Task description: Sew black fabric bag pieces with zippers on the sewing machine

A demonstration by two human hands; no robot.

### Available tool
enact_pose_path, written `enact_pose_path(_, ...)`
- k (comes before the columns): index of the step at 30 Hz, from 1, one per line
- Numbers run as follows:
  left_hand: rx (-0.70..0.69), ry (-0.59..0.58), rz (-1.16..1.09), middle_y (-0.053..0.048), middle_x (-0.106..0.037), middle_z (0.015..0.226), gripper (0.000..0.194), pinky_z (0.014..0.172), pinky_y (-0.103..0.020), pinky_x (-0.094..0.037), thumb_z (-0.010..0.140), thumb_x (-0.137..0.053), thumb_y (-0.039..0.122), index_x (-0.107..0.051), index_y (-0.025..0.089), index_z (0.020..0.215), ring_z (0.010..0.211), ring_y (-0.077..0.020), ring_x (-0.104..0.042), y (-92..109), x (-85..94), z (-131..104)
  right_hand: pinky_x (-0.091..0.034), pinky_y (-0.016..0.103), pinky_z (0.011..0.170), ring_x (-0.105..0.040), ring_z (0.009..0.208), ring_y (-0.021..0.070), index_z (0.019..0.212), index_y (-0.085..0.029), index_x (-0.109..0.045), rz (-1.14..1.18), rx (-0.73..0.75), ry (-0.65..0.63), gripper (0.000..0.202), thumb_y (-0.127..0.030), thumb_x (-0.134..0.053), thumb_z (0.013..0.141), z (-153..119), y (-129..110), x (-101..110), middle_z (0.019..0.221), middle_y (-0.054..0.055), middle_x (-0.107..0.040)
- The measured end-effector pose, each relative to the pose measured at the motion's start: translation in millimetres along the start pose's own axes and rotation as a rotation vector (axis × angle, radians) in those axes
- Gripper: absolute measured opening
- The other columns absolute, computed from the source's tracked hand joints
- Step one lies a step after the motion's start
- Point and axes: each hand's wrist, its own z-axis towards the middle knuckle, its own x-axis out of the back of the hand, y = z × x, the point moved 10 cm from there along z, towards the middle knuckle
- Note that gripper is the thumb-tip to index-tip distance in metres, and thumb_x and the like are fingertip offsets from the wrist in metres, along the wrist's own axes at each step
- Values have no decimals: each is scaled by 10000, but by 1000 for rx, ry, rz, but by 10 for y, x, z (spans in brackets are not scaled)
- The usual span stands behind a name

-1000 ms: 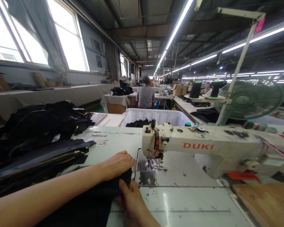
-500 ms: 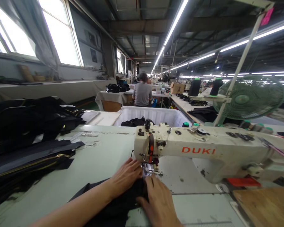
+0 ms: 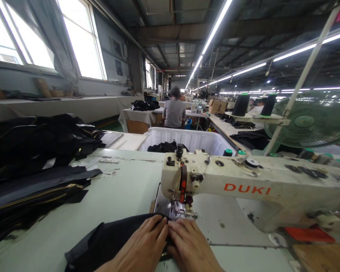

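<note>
Black fabric (image 3: 113,236) lies on the pale green table in front of the sewing machine (image 3: 215,181). Its upper edge reaches the metal plate below the presser foot (image 3: 177,207). Fingers pressed together, my left hand (image 3: 146,241) holds the fabric from above. My right hand (image 3: 189,241) is beside it, fingertips almost touching the left ones, closed on the fabric's right edge. The fabric under both palms is hidden. A bit of gold zipper shows between the hands.
Piled black pieces with gold zippers (image 3: 39,151) cover the table's left side. A white bin (image 3: 192,139) with black fabric stands behind the machine. Thread cones (image 3: 240,105) and a green fan (image 3: 306,121) are at the right. A seated person (image 3: 174,111) is farther off.
My left hand has moved back from beside the needle area toward me, next to my right hand. The black fabric has come back from the needle and spread leftward. The view has shifted slightly.
</note>
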Motion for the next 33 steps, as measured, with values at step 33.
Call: enact_pose_path(33,20,40,-119,-169,-566,1360,508,1084,-484,-437,880,-631,282,-503,116,1343,1281,-314,-510,-273,171,174,-562,379,771,-661,927,271,1314,-234,-533,-200,-81,-114,393,-258,-545,922,-55,390,-160,1113,107,-668)
